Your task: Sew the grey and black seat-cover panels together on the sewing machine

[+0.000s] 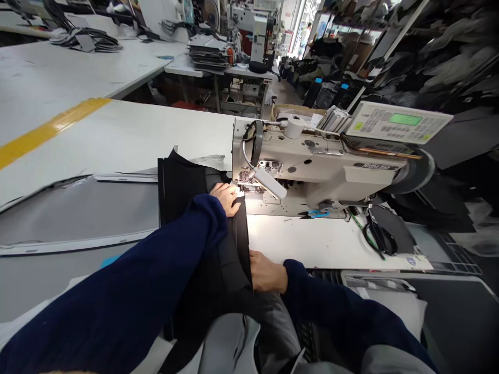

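The black cloth lies on the table, its right edge running up to the needle end of the sewing machine, and its near part hangs down toward the person's lap. The left hand lies on top of the cloth just beside the needle area, its fingers close together and the thumb set apart from them. The right hand is nearer the person, at the cloth's right edge; its fingers are mostly hidden by the cloth, so I cannot tell whether they pinch it. A small lamp on the machine lights the spot by the left fingers.

To the left of the cloth, grey pieces with pale strips lie on the table. Blue snips rest by the machine's base, and what seem to be black scissors lie farther right. A control panel with a green screen sits above the machine.
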A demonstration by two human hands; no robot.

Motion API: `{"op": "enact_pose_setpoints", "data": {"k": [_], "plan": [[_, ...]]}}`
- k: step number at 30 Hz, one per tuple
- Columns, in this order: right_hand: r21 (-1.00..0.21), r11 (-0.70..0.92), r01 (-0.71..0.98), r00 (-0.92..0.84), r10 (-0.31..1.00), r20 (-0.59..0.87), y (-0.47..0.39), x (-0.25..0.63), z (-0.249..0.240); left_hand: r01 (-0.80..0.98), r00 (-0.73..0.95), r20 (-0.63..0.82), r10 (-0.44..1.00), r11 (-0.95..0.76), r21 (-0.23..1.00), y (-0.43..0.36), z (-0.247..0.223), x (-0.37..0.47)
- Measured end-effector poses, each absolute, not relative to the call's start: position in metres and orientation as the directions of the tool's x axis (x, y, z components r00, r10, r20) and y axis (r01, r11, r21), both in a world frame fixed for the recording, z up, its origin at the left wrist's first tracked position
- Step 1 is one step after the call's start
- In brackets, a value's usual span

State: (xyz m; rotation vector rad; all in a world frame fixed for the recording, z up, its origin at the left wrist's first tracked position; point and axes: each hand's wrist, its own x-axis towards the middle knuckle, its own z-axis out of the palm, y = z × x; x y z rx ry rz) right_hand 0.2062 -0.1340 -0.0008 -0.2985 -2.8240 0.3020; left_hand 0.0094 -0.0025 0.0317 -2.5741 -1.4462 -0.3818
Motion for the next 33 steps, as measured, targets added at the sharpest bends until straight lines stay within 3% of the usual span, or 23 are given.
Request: {"op": "enact_pose_setpoints", "data": {"k": [2,15,23,33], "plan": [[-0.163,0.98,0.11,-0.96,0.147,0.237,-0.132,0.206,-0.006,0.856,0.498,0.3,0.814,-0.516,-0.022,-0.001,0.031,0.009],[-0.168,0.973,0.157,-0.924,0.205,0.323,-0.115,0.207,-0.005,0.872,0.479,0.224,0.849,-0.49,-0.009,0.021,0.035,0.009],[-0.182,0.968,0.175,-0.969,0.202,0.142,-0.112,0.211,-0.001,0.884,0.461,0.209,0.862,-0.466,-0.031,0.015,0.034,0.014],[-0.159,0.969,0.19,-0.953,0.221,0.206,-0.096,0.213,-0.001,0.906,0.417,0.158,0.895,-0.423,0.003,0.03,0.049,0.015]]}}
